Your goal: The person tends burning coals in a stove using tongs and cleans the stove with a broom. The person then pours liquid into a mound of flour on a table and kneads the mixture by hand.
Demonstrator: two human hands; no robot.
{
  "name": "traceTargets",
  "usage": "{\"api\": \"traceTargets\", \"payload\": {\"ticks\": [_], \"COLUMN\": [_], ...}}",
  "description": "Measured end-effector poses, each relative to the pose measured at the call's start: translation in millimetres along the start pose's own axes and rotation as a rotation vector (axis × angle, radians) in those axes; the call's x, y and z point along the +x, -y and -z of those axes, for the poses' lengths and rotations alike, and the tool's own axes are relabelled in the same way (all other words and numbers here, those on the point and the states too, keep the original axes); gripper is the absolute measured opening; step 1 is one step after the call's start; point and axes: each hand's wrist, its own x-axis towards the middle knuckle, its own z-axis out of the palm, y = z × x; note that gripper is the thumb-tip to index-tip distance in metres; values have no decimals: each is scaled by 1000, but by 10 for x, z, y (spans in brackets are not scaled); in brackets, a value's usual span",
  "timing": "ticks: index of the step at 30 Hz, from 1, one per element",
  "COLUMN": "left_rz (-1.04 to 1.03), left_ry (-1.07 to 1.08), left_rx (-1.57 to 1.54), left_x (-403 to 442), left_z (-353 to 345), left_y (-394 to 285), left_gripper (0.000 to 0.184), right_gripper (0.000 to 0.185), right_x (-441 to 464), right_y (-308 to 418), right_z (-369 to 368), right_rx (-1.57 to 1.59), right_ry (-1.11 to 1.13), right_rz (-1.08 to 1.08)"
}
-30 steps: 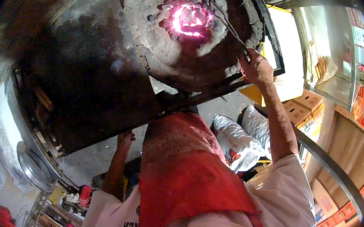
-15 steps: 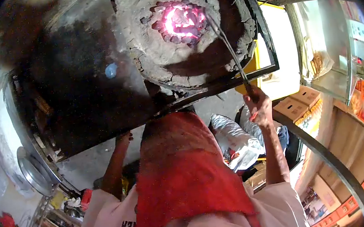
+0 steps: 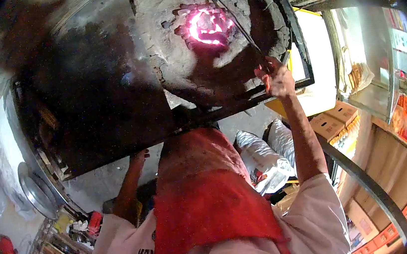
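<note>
Coals [image 3: 205, 22] alight, glowing mid-floor of the clay hearth [image 3: 167, 51]; a few dark lumps [image 3: 166, 24] lie outside the glow. Right hand [image 3: 276, 76] grasps a long metal tool [image 3: 240, 28], far end beside the coals, contact unclear. Judged under way, unfinished; remainder unreadable. Left hand [image 3: 140, 157] at the worktop [image 3: 105, 98] edge; grip cannot be told.

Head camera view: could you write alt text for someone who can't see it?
A person's right hand grips a long dark tool over a round hearth holding glowing coals. The left hand, beside a red apron, is near the edge of a dark worktop.
</note>
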Motion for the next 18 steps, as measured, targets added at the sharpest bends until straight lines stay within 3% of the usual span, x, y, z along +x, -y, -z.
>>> {"api": "traceTargets", "payload": {"ticks": [2,3,5,7,10,13,18], "left_rz": [53,6,-38,-108,-145,-23,-66], "left_ry": [-52,-113,-178,-178,-168,-265,-385], "left_rx": [18,-100,-226,-195,-268,-164,-19], "left_x": [-131,-182,-307,-352,-356,-491,-369], "left_z": [-140,-200,-248,-245,-260,-415,-610], "left_y": [-87,-101,-126,-82,-56,-290,-336], "left_gripper": [70,48,27,27,25,23,27], "right_gripper": [58,54,51,42,31,33,40], "right_x": [150,135,230,250,29,-441,-764], "right_y": [170,324,186,46,45,247,274], "right_z": [-55,-42,-157,-199,-110,58,21], "right_rx": [-105,-97,-86,-82,61,129,175], "right_ry": [-23,-37,-51,-70,-63,-43,-6], "right_rz": [24,33,68,168,127,112,122]}}
